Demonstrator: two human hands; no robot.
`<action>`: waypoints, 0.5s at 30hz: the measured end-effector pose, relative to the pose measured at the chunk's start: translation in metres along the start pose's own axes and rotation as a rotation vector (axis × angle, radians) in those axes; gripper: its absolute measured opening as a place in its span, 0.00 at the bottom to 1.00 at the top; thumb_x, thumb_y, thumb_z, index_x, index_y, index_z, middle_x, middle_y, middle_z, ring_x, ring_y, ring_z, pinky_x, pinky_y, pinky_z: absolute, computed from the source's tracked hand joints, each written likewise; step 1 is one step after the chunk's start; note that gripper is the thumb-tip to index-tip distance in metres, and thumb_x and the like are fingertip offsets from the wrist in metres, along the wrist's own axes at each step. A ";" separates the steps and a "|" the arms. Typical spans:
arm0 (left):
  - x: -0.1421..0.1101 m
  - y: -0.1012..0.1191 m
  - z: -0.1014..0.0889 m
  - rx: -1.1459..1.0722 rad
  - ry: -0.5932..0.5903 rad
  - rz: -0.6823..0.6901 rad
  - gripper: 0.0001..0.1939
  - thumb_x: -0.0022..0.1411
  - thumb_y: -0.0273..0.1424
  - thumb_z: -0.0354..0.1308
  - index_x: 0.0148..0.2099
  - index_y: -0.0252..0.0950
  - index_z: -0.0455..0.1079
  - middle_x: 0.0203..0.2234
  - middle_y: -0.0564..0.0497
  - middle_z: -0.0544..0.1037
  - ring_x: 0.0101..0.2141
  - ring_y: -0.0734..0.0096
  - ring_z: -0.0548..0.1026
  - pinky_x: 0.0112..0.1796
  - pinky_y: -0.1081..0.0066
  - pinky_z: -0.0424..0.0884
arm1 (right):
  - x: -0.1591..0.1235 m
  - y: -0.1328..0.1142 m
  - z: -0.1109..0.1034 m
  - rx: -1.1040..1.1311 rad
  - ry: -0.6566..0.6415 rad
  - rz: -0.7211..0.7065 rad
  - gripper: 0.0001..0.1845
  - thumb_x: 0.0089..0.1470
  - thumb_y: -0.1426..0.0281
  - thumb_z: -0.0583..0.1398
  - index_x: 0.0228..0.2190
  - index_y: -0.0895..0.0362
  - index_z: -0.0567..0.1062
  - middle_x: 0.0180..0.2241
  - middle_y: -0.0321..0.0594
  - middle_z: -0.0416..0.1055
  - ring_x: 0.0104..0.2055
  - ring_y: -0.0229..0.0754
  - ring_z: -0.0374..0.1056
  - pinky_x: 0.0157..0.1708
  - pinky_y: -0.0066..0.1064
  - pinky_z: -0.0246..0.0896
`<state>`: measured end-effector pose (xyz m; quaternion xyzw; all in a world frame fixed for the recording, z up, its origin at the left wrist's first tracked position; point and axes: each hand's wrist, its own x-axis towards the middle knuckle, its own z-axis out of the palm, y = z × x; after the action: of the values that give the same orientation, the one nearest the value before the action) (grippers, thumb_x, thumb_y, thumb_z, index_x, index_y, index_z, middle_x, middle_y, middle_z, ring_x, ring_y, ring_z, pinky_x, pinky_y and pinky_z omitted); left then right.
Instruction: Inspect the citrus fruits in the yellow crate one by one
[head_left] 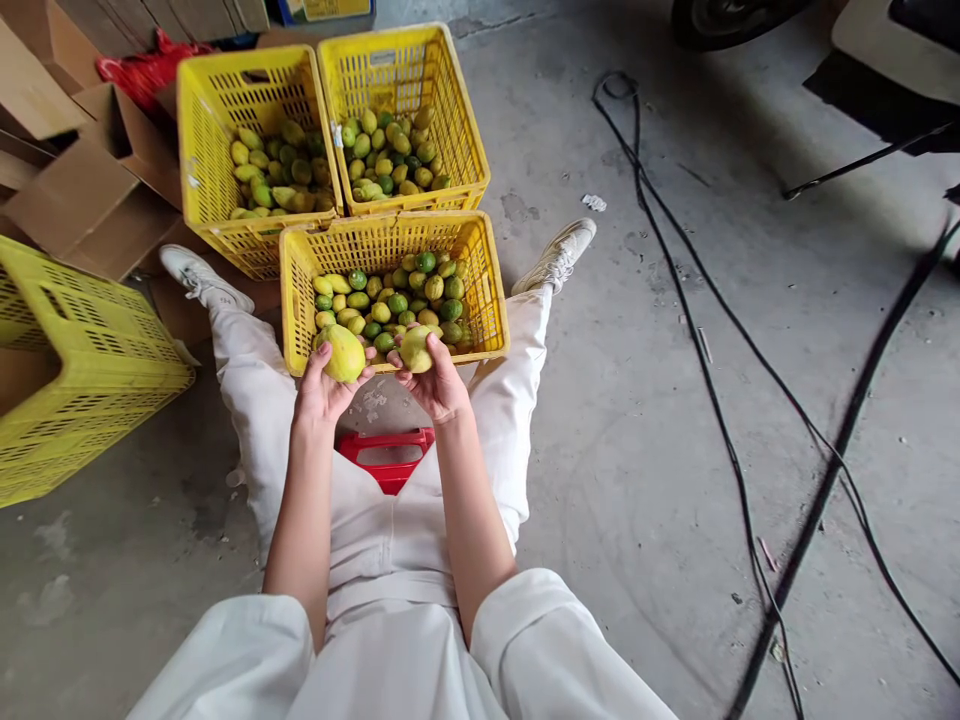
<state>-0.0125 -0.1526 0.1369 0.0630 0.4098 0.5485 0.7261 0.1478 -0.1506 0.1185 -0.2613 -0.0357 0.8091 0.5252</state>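
I sit on a red stool (388, 462) with my legs spread around a yellow crate (296, 300) full of green and yellow citrus fruit. My left hand (321, 392) is closed around a large yellow-green fruit (343, 352) at the crate's near edge. My right hand (439, 385) grips a smaller yellow fruit (415, 349) beside it. Both hands hover just above the crate's front rim, close together.
Two more yellow crates of fruit, a left crate (196, 140) and a right crate (457, 110), stand behind the near one. An overturned yellow crate (82, 370) lies at the left beside cardboard boxes (82, 190). Black cables (712, 400) run across the concrete floor on the right.
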 end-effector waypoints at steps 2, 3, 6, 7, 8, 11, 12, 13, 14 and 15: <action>0.000 -0.001 0.000 0.016 -0.010 -0.057 0.13 0.54 0.37 0.65 0.39 0.37 0.70 0.32 0.49 0.76 0.28 0.74 0.75 0.20 0.81 0.66 | 0.002 0.001 -0.001 0.033 0.007 0.022 0.03 0.54 0.71 0.61 0.34 0.52 0.72 0.29 0.31 0.72 0.26 0.30 0.67 0.16 0.15 0.61; 0.000 -0.001 0.001 0.038 -0.013 -0.078 0.13 0.55 0.37 0.65 0.40 0.37 0.70 0.33 0.49 0.76 0.27 0.75 0.74 0.18 0.82 0.64 | 0.003 0.000 -0.001 0.041 0.021 0.040 0.03 0.53 0.72 0.62 0.32 0.53 0.72 0.29 0.31 0.72 0.24 0.29 0.65 0.14 0.14 0.57; -0.002 -0.001 0.005 0.105 -0.011 -0.094 0.14 0.58 0.37 0.62 0.45 0.38 0.70 0.38 0.46 0.78 0.29 0.70 0.78 0.19 0.79 0.67 | 0.003 -0.003 0.000 0.082 0.083 0.054 0.03 0.57 0.70 0.60 0.31 0.54 0.72 0.27 0.33 0.71 0.23 0.29 0.63 0.12 0.13 0.53; -0.003 0.000 0.008 0.108 -0.008 -0.082 0.14 0.59 0.37 0.60 0.47 0.38 0.70 0.39 0.45 0.79 0.32 0.67 0.79 0.22 0.77 0.70 | 0.003 -0.005 0.002 0.105 0.092 0.037 0.04 0.58 0.68 0.59 0.32 0.55 0.72 0.28 0.33 0.71 0.24 0.30 0.64 0.14 0.15 0.57; -0.004 0.001 0.011 0.101 -0.010 -0.064 0.15 0.60 0.37 0.58 0.48 0.38 0.70 0.40 0.44 0.79 0.36 0.63 0.80 0.25 0.74 0.73 | 0.002 -0.007 0.004 0.127 0.092 0.007 0.07 0.60 0.66 0.57 0.34 0.55 0.73 0.29 0.35 0.73 0.27 0.32 0.67 0.18 0.17 0.63; -0.009 0.003 0.022 0.054 -0.049 0.006 0.19 0.60 0.33 0.54 0.53 0.39 0.69 0.44 0.43 0.80 0.46 0.57 0.79 0.36 0.67 0.78 | -0.003 -0.014 0.011 0.149 0.048 -0.084 0.12 0.62 0.66 0.51 0.41 0.53 0.73 0.37 0.38 0.76 0.39 0.40 0.73 0.33 0.32 0.76; -0.011 0.003 0.026 0.041 -0.071 0.025 0.19 0.59 0.32 0.54 0.54 0.39 0.69 0.45 0.44 0.79 0.48 0.56 0.79 0.38 0.66 0.78 | -0.005 -0.016 0.014 0.142 0.030 -0.109 0.14 0.62 0.67 0.50 0.43 0.52 0.72 0.40 0.39 0.76 0.42 0.42 0.73 0.37 0.37 0.77; -0.012 0.004 0.028 0.033 -0.091 0.039 0.19 0.59 0.32 0.55 0.54 0.40 0.69 0.46 0.44 0.79 0.49 0.56 0.79 0.39 0.66 0.78 | -0.006 -0.017 0.016 0.132 0.017 -0.132 0.15 0.61 0.68 0.49 0.45 0.51 0.72 0.41 0.38 0.76 0.44 0.42 0.73 0.39 0.39 0.77; -0.013 0.004 0.030 0.032 -0.108 0.048 0.19 0.59 0.31 0.57 0.53 0.40 0.70 0.46 0.45 0.79 0.48 0.56 0.79 0.39 0.67 0.78 | -0.007 -0.018 0.018 0.120 0.010 -0.148 0.15 0.61 0.69 0.50 0.45 0.51 0.72 0.42 0.38 0.76 0.45 0.42 0.73 0.40 0.40 0.77; -0.013 0.003 0.030 0.039 -0.118 0.054 0.18 0.58 0.32 0.59 0.51 0.39 0.70 0.45 0.45 0.79 0.47 0.57 0.79 0.37 0.69 0.78 | -0.008 -0.019 0.019 0.107 0.010 -0.157 0.14 0.61 0.69 0.51 0.45 0.51 0.72 0.42 0.38 0.76 0.45 0.41 0.73 0.40 0.39 0.77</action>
<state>0.0043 -0.1516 0.1657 0.1205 0.3748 0.5551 0.7327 0.1572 -0.1453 0.1445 -0.2330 -0.0101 0.7648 0.6005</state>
